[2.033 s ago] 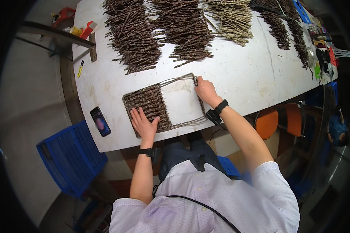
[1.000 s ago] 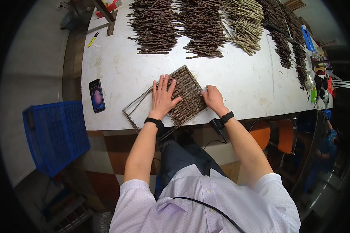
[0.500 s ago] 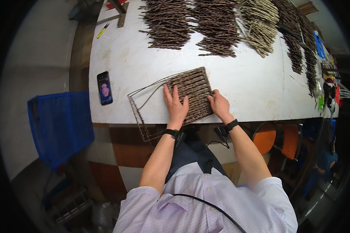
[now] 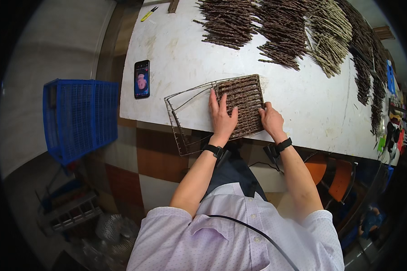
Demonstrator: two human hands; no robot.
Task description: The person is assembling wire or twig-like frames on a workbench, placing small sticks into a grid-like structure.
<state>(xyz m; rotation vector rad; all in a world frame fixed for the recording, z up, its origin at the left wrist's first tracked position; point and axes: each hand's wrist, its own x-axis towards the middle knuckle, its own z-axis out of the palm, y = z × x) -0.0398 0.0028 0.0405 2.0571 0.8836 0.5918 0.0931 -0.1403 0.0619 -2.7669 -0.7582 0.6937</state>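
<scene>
A hinged wire grill rack [image 4: 199, 119] is lying at the near edge of the white worktable [image 4: 303, 104], just left of the frame's centre, with its empty left half overhanging the table edge and its right half packed with a flat layer of dark brown skewered sticks [image 4: 244, 101] lying side by side. The left hand [image 4: 222, 115] is pressing down flat on that layer, fingers spread and straight, gripping nothing; the right hand [image 4: 270, 119] is resting at the layer's right edge with fingers curled loosely against the frame, though whether it is pinching the wire cannot be told. The rack looks thin, stiff and light, yet springy at the hinge, so it would probably be best taken by the outer frame wires on both sides; the sticks look dry, rough and loose, and likely to slide out if the rack tilts. Across the upper part of the frame, heaps of brown sticks [image 4: 239, 20] and paler ones [image 4: 332, 38] are lying spread out. A phone [image 4: 142, 79] is sitting at upper left on the table, and a blue plastic crate [image 4: 77, 117] is standing on the floor at left.
</scene>
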